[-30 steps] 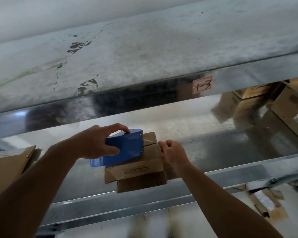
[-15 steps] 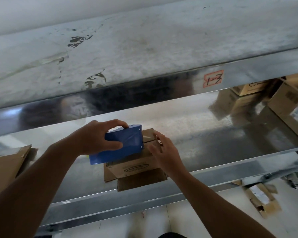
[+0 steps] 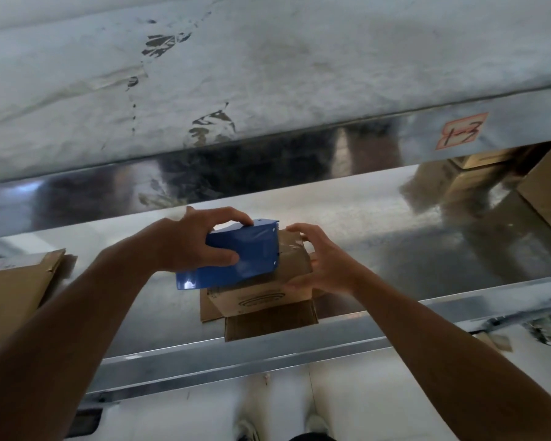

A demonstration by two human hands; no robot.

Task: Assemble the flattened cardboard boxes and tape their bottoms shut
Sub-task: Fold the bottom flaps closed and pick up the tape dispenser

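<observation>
A small brown cardboard box (image 3: 261,292) stands on the shiny metal shelf (image 3: 395,224), bottom side up, with its lower flaps spread out beneath it. My left hand (image 3: 188,243) grips a blue tape dispenser (image 3: 236,254) that lies across the top of the box. A strip of clear tape (image 3: 291,248) shows on the box just right of the dispenser's mouth. My right hand (image 3: 325,261) holds the right side of the box, fingers curled over its top edge and thumb low on the front face.
Flattened cardboard (image 3: 10,291) lies at the left end of the shelf. More cardboard boxes (image 3: 547,189) sit at the far right. A shelf above carries a red-framed label (image 3: 461,131). The metal front rail (image 3: 236,361) runs below the box. My shoes (image 3: 315,424) stand on pale floor.
My right hand has moved from the box's far top edge to clasp its right side. The dispenser has stayed on the box top in my left hand. The view has shifted left.
</observation>
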